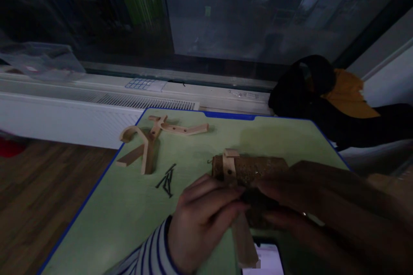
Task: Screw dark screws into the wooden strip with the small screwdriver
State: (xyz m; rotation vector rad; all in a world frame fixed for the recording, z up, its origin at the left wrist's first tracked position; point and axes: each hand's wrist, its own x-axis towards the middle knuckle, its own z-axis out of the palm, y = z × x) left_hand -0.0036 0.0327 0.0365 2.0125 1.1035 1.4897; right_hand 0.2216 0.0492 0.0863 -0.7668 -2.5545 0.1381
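In the head view, my left hand [204, 217], in a striped sleeve, lies across a pale wooden hook piece [229, 165], its fingertips closed at the middle of the piece. The curled, drilled end of the hook piece rests on a brown, rough-barked log [264, 165], and its straight end sticks out toward me. My right hand [316, 206] is dark and blurred, thumb and fingers closed around something dark beside my left fingertips. What it holds cannot be made out. Several dark screws [167, 179] lie left of my left hand.
More wooden hook pieces [147, 154] lie at the table's far left. A phone [264, 258] with a lit screen is at the near edge of the green table [106, 206]. Behind stand a radiator [80, 111], a clear plastic box [41, 62] and dark and orange cloth items [345, 92].
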